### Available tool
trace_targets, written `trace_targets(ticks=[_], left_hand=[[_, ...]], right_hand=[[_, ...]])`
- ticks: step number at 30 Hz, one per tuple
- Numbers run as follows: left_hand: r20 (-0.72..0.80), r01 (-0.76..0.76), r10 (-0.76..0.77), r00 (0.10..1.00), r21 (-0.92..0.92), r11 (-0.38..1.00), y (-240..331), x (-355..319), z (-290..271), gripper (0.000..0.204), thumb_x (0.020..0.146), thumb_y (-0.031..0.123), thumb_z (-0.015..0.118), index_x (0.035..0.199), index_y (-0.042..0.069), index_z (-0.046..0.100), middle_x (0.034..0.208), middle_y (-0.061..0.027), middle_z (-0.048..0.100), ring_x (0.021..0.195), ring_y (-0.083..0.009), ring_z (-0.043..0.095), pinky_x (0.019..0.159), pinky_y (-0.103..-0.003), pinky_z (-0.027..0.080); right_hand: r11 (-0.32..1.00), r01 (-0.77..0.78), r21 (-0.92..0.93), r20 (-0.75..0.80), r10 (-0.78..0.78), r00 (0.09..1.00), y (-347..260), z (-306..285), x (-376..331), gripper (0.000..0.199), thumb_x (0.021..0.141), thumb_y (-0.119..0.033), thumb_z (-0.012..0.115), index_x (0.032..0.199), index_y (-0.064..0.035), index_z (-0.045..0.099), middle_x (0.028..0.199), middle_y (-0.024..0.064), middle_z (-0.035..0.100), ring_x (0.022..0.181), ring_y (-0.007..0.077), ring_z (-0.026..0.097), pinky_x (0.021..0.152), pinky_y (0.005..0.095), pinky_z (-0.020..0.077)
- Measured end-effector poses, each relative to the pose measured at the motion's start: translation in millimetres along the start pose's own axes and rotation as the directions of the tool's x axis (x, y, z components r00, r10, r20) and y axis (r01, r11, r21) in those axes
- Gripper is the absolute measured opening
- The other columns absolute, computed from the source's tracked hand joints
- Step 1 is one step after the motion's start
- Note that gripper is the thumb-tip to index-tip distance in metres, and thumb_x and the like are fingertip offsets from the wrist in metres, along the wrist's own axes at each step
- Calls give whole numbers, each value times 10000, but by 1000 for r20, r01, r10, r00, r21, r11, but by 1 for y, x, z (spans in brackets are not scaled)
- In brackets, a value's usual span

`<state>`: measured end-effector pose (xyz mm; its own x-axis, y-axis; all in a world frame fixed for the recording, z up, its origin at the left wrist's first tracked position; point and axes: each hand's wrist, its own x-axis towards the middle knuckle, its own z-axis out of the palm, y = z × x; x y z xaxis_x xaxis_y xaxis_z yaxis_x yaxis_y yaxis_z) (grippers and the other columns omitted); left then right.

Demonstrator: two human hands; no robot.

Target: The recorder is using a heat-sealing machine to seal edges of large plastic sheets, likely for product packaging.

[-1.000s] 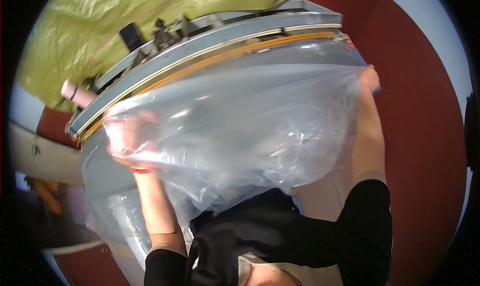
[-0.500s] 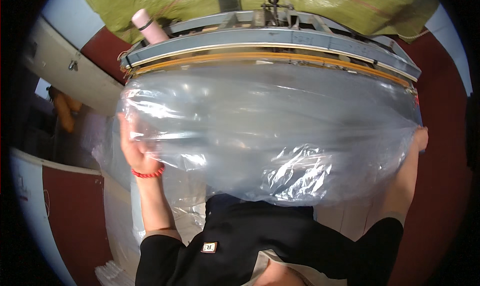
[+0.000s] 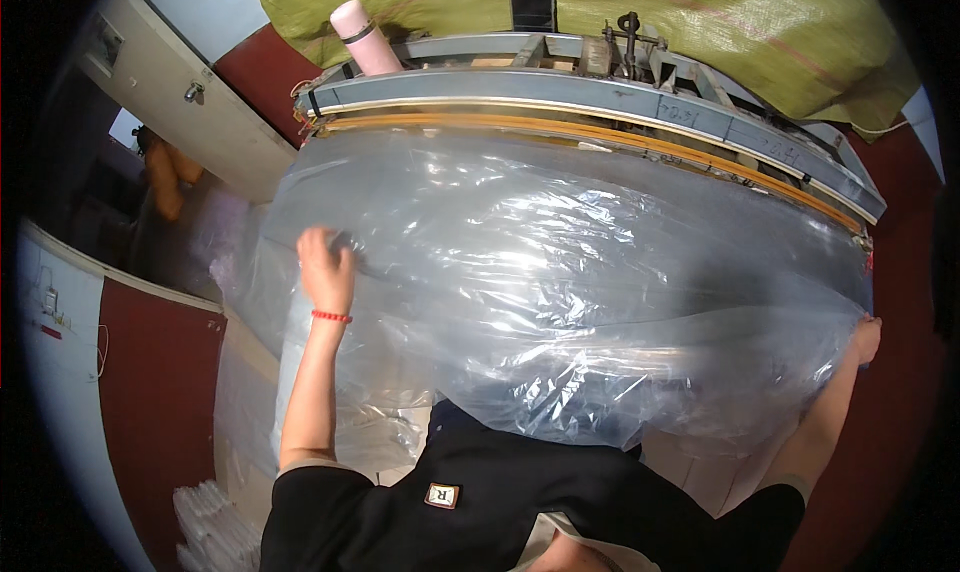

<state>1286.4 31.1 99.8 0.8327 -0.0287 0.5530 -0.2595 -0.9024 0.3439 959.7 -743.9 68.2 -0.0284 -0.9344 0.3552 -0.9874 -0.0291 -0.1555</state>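
A large sheet of clear plastic film (image 3: 480, 242) spreads wide in front of me, wrinkled and shining, and hangs down toward my body. On the left, my left hand (image 3: 328, 272), with a red bracelet at its wrist, is closed with its fingers curled on the film; a fold runs off to the right from the fingertips. At the far right, my right hand (image 3: 868, 340) grips the film's side edge. The film's far side lies along a long grey metal frame (image 3: 480, 90) with orange strips (image 3: 500, 123) on its near side.
A pink bottle (image 3: 366, 40) and a dark phone (image 3: 532, 6) stand behind the frame, before a yellow-green woven sheet (image 3: 700, 12). A door (image 3: 175, 82) stands at the left. Stacked clear plastic (image 3: 215, 522) lies at the lower left, beside a red and white wall (image 3: 155, 402).
My left hand has come out from behind the film and moved right, its fingers now curled. My right hand is lower in view, still on the edge. The whole view has shifted.
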Motion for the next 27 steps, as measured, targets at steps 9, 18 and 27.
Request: trace_targets(ticks=[9, 18, 27], left_hand=[[310, -461, 512, 801, -227, 858, 23, 46, 75, 396, 751, 156, 541, 1124, 39, 476, 1232, -159, 399, 1135, -322, 368, 954, -396, 285], [97, 65, -72, 993, 75, 995, 18, 106, 109, 255, 707, 212, 607, 904, 50, 598, 759, -134, 613, 728, -287, 587, 658, -353, 458], [33, -113, 113, 993, -17, 993, -4, 136, 104, 202, 737, 191, 495, 806, 18, 572, 854, -166, 559, 805, -329, 533, 723, -399, 416]], right_hand=[[1000, 9, 6, 0, -9, 1000, -5, 4, 1, 324, 815, -381, 431, 984, -123, 533, 983, 119, 577, 917, 320, 541, 719, 431, 435], [803, 88, 590, -57, -67, 996, 58, 47, 55, 406, 768, -387, 554, 929, -15, 577, 913, 111, 599, 811, 220, 549, 730, 333, 418], [404, -51, 914, 107, -116, 988, 61, 31, 100, 272, 763, -259, 611, 845, -1, 616, 817, 56, 600, 751, 119, 532, 696, 249, 425]])
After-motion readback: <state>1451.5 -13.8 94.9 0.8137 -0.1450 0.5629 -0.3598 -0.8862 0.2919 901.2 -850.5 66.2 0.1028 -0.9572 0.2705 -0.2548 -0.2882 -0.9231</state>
